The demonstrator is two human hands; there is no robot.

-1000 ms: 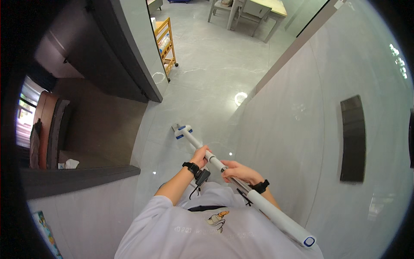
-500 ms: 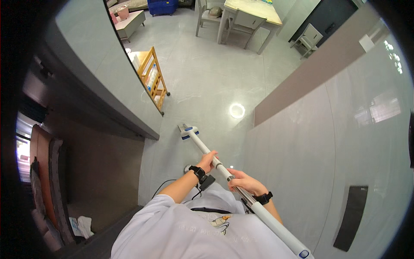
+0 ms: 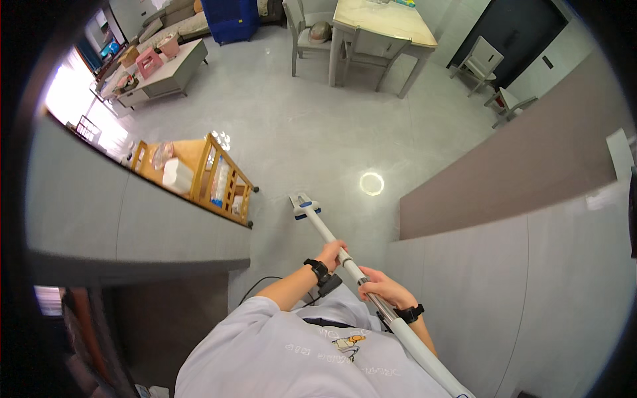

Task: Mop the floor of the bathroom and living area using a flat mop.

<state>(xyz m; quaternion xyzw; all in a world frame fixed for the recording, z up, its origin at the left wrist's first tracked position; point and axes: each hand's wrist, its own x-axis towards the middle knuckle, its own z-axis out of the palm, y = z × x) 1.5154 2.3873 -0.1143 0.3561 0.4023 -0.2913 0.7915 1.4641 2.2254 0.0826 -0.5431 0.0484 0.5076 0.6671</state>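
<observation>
A white mop (image 3: 321,225) with blue parts at its head slants across the middle, its long handle running back past my right side. Its flat head (image 3: 300,201) is at the pale tiled floor, ahead of me. My left hand (image 3: 332,255) is closed round the white part of the handle, nearer the head. Further back, my right hand (image 3: 386,288) grips the handle where a silver metal section shows. Both wrists wear black bands, and a small black box with a cable hangs by my left wrist.
Grey wall panels (image 3: 179,232) stand close at left and right (image 3: 464,285). A wooden trolley (image 3: 199,169) on wheels stands past the left wall's edge. Farther off are a table (image 3: 381,23) with chairs, a low cabinet (image 3: 166,73), a blue bin-like box (image 3: 232,20) and a dark door (image 3: 517,33).
The view has advanced and turned, so the trolley, low cabinet and sofa show more fully. The mop moves forward with me, both hands keeping their hold.
</observation>
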